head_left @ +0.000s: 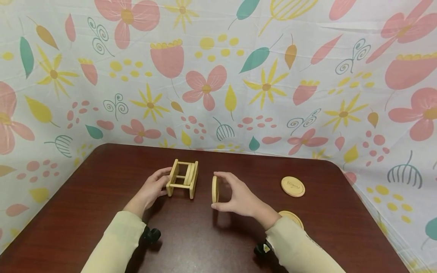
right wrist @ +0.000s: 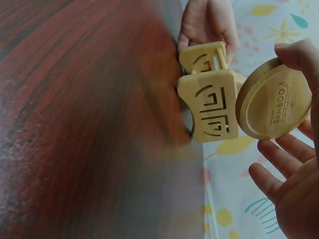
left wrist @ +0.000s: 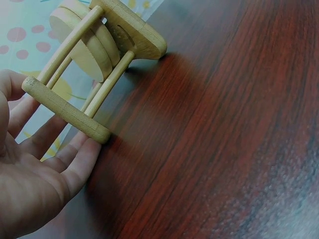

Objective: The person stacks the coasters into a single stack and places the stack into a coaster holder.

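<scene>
A bamboo coaster holder (head_left: 173,177) stands on the table, two side panels joined by thin rods. My left hand (head_left: 153,188) grips its left panel, fingers along the outer face, as the left wrist view also shows. A few round coasters (left wrist: 82,47) stand on edge inside, against the far panel. To the right of the holder, my right hand (head_left: 239,196) pinches another bamboo coaster (right wrist: 274,102) upright by its rim, between thumb and fingers. Its recessed face with the word BAMBOO shows in the right wrist view, close beside the holder's cut-out panel (right wrist: 212,107).
Two more coasters lie flat on the right of the dark red wooden table (head_left: 191,235): one coaster (head_left: 293,186) farther back, the other coaster (head_left: 291,218) partly hidden by the right forearm. A flower-print cloth (head_left: 218,57) hangs behind the table.
</scene>
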`<state>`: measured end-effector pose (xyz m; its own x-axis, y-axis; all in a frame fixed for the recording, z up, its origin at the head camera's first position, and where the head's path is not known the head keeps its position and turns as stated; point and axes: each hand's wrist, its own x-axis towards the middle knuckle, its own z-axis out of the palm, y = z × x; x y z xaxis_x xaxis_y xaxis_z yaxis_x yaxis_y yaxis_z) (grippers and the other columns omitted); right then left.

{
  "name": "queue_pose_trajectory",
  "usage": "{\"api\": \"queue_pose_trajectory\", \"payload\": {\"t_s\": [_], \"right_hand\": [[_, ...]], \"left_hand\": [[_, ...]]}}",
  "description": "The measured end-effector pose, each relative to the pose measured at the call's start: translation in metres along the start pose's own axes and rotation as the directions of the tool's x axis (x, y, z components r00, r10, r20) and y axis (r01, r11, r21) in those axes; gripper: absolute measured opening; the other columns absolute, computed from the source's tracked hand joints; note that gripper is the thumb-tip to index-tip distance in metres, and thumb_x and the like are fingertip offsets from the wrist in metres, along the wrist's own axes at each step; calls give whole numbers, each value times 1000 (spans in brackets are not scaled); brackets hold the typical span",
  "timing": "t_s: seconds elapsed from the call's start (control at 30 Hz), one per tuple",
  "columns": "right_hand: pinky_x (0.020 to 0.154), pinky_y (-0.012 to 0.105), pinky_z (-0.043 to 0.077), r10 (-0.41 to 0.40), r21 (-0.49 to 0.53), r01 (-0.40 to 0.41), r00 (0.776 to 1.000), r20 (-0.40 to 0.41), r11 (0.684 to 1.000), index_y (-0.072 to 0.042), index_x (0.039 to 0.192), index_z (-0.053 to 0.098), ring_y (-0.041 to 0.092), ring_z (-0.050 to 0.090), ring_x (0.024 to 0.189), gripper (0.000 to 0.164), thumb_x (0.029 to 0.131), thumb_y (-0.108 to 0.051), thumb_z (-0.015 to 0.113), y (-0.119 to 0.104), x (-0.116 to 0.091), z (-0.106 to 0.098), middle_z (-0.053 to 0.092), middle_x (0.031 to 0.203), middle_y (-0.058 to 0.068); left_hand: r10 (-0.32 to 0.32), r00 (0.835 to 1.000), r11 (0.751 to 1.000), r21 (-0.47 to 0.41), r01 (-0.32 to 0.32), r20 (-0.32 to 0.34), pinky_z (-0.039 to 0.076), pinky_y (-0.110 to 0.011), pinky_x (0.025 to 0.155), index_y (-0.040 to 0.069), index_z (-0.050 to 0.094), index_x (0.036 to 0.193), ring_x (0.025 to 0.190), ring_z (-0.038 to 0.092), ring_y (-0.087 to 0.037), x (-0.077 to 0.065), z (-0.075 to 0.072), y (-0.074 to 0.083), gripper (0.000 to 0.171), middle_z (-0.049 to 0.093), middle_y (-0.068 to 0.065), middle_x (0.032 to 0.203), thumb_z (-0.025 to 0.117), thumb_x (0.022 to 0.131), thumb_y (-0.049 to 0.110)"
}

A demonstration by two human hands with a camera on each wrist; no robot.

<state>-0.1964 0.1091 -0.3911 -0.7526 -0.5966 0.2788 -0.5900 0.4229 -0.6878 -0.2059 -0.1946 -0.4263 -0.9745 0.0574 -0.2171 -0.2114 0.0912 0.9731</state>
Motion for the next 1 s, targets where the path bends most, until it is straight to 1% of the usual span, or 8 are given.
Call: {"api": "queue_pose_trajectory", "payload": {"t_s": [0.3,0.47,0.67,0.83,1.0], "right_hand": [[97,43,46,-9,-6,9,1000,-22,1000,-15,139,41,25,53,117,82,70,-30,82,-5,7,0,49,134,1],[96,41,46,-34,-3,34,999,-40,999,-11,139,41,27,54,116,84,69,-29,82,-7,13,1,51,132,2],[95,41,47,-60,7,61,997,-58,998,-11,139,41,29,55,114,83,70,-27,83,-8,19,3,52,132,4],[95,41,47,-45,10,45,997,-59,999,-12,139,42,27,56,114,81,70,-29,82,-11,24,4,53,131,3],[95,39,47,-15,4,16,998,-56,1000,-16,138,43,23,56,114,80,70,-30,83,-15,28,6,53,130,2]], "left_hand": [[-2,1000,1000,4,2,6,47,-43,96,16,34,145,125,49,-32,-1,0,2,47,39,-15,144,43,100,25],[-7,1000,1000,8,7,10,46,-44,97,16,33,146,127,47,-33,-2,0,3,48,38,-15,144,43,100,26],[1,1000,1000,5,-1,13,45,-45,98,17,34,146,127,47,-32,0,-1,3,47,38,-15,145,43,100,26],[0,1000,1000,5,0,3,47,-42,94,16,35,145,122,51,-32,0,-1,2,47,41,-15,143,43,100,25],[-1,1000,1000,2,1,5,49,-40,93,16,36,145,120,52,-31,0,-1,0,47,41,-15,143,44,99,25]]}}
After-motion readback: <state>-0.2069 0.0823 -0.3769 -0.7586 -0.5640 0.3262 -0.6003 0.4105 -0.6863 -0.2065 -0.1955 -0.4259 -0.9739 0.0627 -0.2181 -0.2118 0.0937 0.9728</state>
